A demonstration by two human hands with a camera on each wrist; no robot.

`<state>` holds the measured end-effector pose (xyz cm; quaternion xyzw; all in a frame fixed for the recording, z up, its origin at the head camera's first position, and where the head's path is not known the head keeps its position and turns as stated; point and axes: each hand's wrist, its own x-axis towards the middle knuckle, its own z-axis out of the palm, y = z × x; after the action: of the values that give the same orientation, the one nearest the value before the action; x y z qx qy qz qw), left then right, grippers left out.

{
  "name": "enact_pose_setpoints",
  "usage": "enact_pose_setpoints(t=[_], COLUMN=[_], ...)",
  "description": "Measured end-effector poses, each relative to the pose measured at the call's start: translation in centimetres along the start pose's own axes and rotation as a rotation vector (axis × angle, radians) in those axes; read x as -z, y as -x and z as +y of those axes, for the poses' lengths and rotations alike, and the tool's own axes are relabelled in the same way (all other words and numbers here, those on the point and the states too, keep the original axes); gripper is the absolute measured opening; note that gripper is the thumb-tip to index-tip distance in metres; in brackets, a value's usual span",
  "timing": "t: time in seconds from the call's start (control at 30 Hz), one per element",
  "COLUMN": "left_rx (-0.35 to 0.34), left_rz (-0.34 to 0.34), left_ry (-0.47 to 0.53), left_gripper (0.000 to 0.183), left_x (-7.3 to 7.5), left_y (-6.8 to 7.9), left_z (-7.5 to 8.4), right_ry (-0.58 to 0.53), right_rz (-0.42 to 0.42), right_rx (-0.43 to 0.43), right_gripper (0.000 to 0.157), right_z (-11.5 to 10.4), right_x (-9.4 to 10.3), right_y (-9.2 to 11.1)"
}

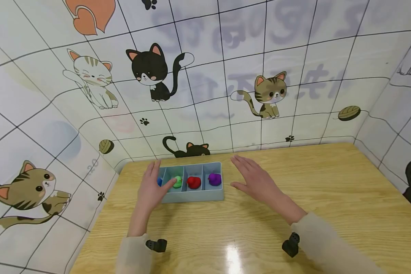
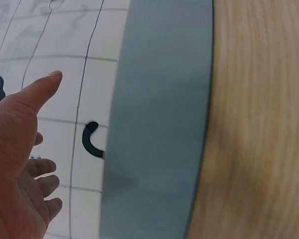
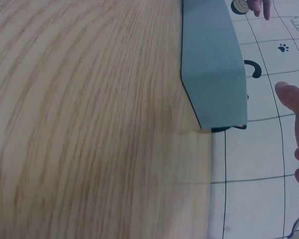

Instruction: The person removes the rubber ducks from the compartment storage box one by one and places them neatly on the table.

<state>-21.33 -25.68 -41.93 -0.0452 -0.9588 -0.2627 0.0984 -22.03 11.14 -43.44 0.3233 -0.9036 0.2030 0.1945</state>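
Observation:
A grey-blue divided tray (image 1: 191, 196) stands near the back of the table, with small toy ducks in separate compartments. The green duck (image 1: 178, 182), red duck (image 1: 193, 182) and purple duck (image 1: 215, 179) show from left to right. At the left end, a blue toy (image 1: 159, 182) is mostly hidden behind my left hand (image 1: 151, 192). That hand hovers over the tray's left end, thumb and fingers spread, and holds nothing. My right hand (image 1: 258, 183) is raised to the right of the tray, apart from it, fingers extended and nothing in them.
The wooden table (image 1: 205, 232) meets a white cloth wall (image 1: 212, 95) with grid lines and printed cats close behind the tray. Similar cloth rises at the left and right sides. Small dark cameras sit on both wrists.

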Motion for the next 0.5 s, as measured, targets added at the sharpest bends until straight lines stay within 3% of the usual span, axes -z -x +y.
enact_pose_setpoints(t=[0.13, 0.27, 0.5], left_rx=[0.080, 0.139, 0.183], left_rz=[0.014, 0.014, 0.030], left_ry=[0.087, 0.162, 0.275], left_gripper=[0.096, 0.096, 0.098], left_x=[0.1, 0.3, -0.2], left_y=[1.2, 2.0, 2.6], left_z=[-2.1, -3.9, -5.4], right_ry=[-0.145, -0.212, -0.307], right_rz=[-0.012, -0.040, -0.099], right_rx=[-0.030, -0.025, -0.045], right_gripper=[0.074, 0.071, 0.067], right_z=[-1.1, -1.9, -2.7], right_x=[-1.3, -2.6, -3.7], right_y=[-0.6, -1.3, -3.0])
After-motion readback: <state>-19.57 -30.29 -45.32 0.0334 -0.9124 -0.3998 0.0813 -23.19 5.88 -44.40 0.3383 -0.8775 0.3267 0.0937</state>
